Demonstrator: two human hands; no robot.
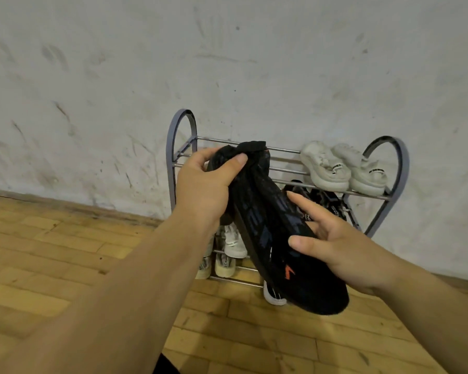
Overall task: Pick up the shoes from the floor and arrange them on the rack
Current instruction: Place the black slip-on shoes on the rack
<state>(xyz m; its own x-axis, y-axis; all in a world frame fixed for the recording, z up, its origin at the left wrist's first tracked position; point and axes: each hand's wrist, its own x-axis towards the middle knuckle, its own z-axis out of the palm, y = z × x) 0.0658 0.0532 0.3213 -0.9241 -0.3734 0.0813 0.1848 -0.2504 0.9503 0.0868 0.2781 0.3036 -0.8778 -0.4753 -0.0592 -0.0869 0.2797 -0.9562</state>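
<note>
axis: black sneaker (268, 225), collar upper-left at rack (183, 112), toe lower-right
left hand (206, 184): clamped on collar, nearer rack
right hand (333, 244): pinches forefoot

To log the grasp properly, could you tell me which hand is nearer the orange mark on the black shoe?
Right. The right hand holds the shoe close beside the orange mark; the left hand grips the shoe's far, upper end.
</note>
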